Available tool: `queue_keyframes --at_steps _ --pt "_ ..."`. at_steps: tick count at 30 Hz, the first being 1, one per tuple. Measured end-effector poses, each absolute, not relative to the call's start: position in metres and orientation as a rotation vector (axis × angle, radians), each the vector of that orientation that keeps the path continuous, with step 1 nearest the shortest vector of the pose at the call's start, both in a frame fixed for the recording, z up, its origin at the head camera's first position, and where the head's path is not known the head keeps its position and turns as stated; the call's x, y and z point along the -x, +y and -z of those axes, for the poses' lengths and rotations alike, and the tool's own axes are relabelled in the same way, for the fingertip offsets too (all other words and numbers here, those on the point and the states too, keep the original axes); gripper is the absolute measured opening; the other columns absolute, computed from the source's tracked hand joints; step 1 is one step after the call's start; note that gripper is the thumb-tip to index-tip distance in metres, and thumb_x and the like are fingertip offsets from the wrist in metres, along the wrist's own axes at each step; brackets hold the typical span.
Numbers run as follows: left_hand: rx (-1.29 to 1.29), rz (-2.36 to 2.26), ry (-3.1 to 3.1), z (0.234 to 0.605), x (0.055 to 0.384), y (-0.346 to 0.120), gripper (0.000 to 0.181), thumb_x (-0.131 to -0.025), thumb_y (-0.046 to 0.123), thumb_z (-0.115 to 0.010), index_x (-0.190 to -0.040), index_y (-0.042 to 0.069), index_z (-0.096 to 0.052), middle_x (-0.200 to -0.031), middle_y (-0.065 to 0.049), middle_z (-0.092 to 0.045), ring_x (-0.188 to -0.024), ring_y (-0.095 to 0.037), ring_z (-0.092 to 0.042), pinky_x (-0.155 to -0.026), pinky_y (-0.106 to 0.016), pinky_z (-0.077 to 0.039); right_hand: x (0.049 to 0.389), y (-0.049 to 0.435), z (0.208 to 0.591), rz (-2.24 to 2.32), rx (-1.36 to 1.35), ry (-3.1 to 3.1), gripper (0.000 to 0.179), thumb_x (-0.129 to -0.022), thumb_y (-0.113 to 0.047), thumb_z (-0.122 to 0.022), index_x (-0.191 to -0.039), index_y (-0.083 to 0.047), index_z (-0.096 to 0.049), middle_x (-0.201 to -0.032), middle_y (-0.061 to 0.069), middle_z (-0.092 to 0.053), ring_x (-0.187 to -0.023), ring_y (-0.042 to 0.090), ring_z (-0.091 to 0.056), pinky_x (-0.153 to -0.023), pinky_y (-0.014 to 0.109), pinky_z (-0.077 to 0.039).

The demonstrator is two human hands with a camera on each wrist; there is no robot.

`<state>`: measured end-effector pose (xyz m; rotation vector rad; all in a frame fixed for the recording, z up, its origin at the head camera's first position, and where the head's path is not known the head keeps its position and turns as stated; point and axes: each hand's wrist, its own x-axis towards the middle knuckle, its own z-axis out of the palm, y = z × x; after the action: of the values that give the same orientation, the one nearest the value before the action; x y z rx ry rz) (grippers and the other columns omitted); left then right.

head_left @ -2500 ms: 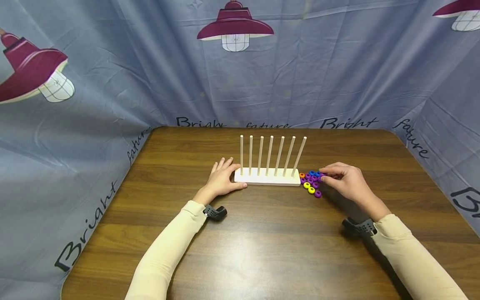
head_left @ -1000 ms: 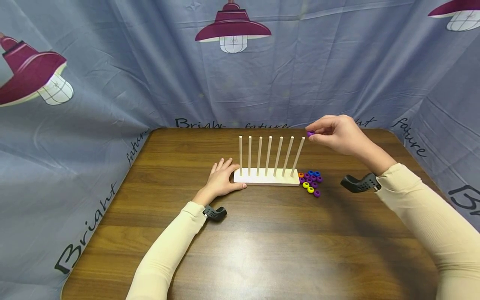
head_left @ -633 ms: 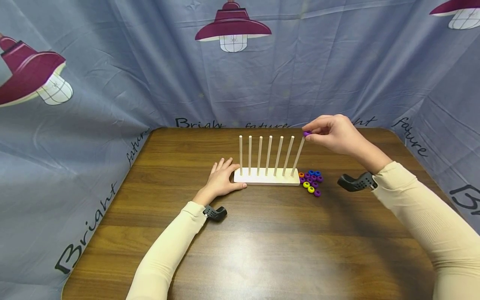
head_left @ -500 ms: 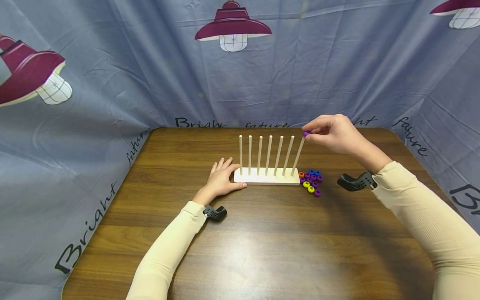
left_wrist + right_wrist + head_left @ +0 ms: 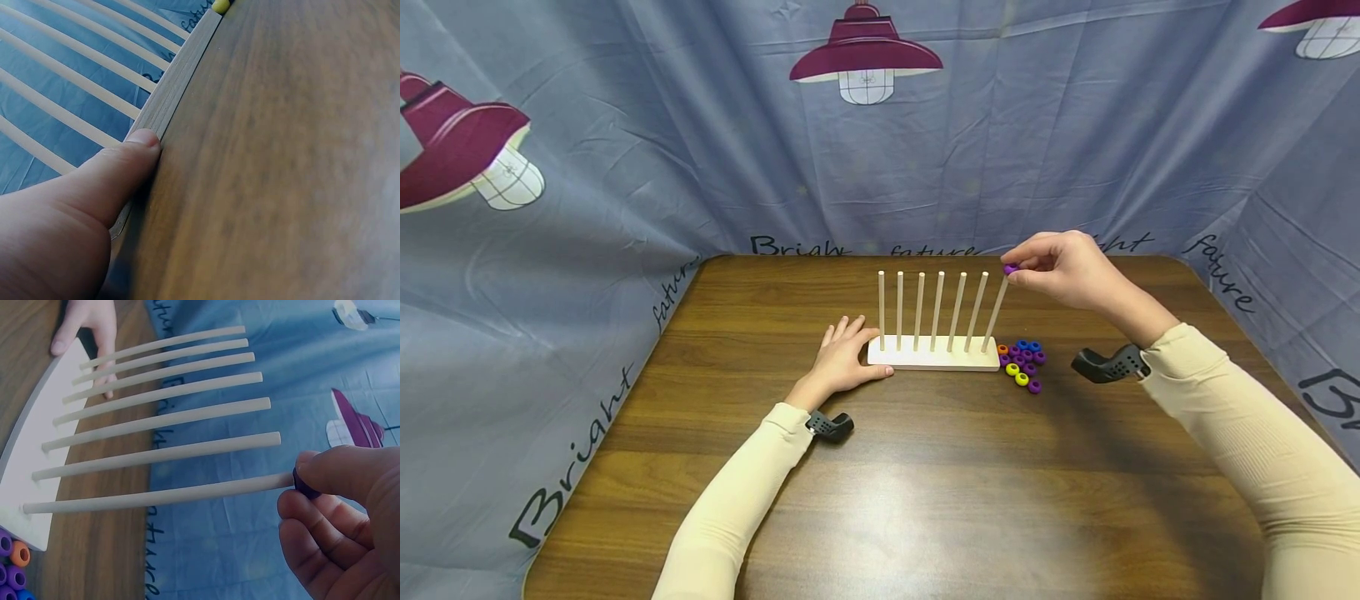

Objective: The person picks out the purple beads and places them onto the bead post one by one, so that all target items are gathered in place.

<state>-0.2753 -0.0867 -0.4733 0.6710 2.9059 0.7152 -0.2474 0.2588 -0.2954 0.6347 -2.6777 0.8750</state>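
Note:
A pale wooden peg stand (image 5: 934, 360) with a row of several upright pegs sits on the table. My left hand (image 5: 841, 360) grips its left end, thumb along the front edge and forefinger at the back corner. In the left wrist view the thumb (image 5: 119, 165) presses against the base's side. My right hand (image 5: 1071, 268) pinches a purple bead (image 5: 1011, 269) between thumb and fingertips at the top of the rightmost peg (image 5: 997, 312). From the right wrist view, the bead (image 5: 304, 486) meets that peg's tip, mostly covered by the thumb.
Loose beads (image 5: 1027, 357) in purple, blue, yellow and orange lie against the right end of the stand. A brown wooden table (image 5: 880, 483) spreads under everything. Behind it hangs a blue-grey curtain (image 5: 722, 150) printed with lamps and writing.
My right hand has lifted a purple bead from the pile, then moved it left onto the tip of the rightmost peg. The left hand and the stand stay put.

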Motion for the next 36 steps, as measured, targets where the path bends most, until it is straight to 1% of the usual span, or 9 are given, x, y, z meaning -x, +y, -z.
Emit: queue_keyframes --at_steps 7,14,22,29,36 --pt "-0.674 -0.706 2.904 0.4737 0.2762 -0.0865 0.081 -0.084 0.058 -0.074 -0.15 0.017 -0.051 -0.168 -0.017 -0.029 -0.158 -0.043 -0.014 -0.129 -0.059 -0.007 0.2473 0.258 0.2958 -0.881 -0.642 -2.679 0.019 -0.084 -0.001 -0.079 -0.103 -0.004 -0.08 -0.096 0.014 -0.076 -0.068 -0.011 -0.057 -0.06 0.011 -0.046" --pt "-0.675 -0.705 2.909 0.4733 0.2759 -0.0866 0.081 -0.084 0.058 -0.074 -0.15 0.017 -0.051 -0.168 -0.017 -0.029 -0.158 -0.042 -0.014 -0.129 -0.059 -0.008 0.2454 0.2575 0.2974 -0.912 -0.638 -2.71 0.018 -0.086 -0.003 -0.078 -0.104 -0.004 -0.08 -0.097 0.016 -0.077 -0.068 -0.009 -0.059 -0.058 0.013 -0.046" --pt "-0.668 -0.712 2.913 0.4737 0.2754 -0.0866 0.081 -0.083 0.057 -0.075 -0.149 0.017 -0.052 -0.167 -0.017 -0.029 -0.158 -0.042 -0.015 -0.129 -0.059 -0.008 0.2468 0.257 0.3035 -0.89 -0.605 -2.74 0.018 -0.086 -0.003 -0.078 -0.103 -0.006 -0.08 -0.097 0.012 -0.075 -0.068 -0.006 -0.058 -0.057 0.016 -0.046" --pt "-0.667 -0.712 2.912 0.4734 0.2754 -0.0871 0.081 -0.083 0.057 -0.075 -0.149 0.017 -0.052 -0.168 -0.017 -0.029 -0.158 -0.043 -0.014 -0.129 -0.059 -0.008 0.2473 0.2578 0.3039 -0.89 -0.656 -2.74 0.019 -0.087 -0.008 -0.079 -0.106 -0.005 -0.079 -0.1 0.015 -0.075 -0.071 -0.011 -0.057 -0.059 0.012 -0.045" --pt "-0.668 -0.717 2.906 0.4729 0.2756 -0.0865 0.08 -0.084 0.056 -0.075 -0.149 0.017 -0.052 -0.167 -0.017 -0.029 -0.158 -0.043 -0.015 -0.129 -0.059 -0.008 0.2462 0.2572 0.303 -0.888 -0.663 -2.748 0.02 -0.088 -0.01 -0.079 -0.107 -0.006 -0.079 -0.1 0.014 -0.076 -0.072 -0.01 -0.058 -0.06 0.011 -0.045"
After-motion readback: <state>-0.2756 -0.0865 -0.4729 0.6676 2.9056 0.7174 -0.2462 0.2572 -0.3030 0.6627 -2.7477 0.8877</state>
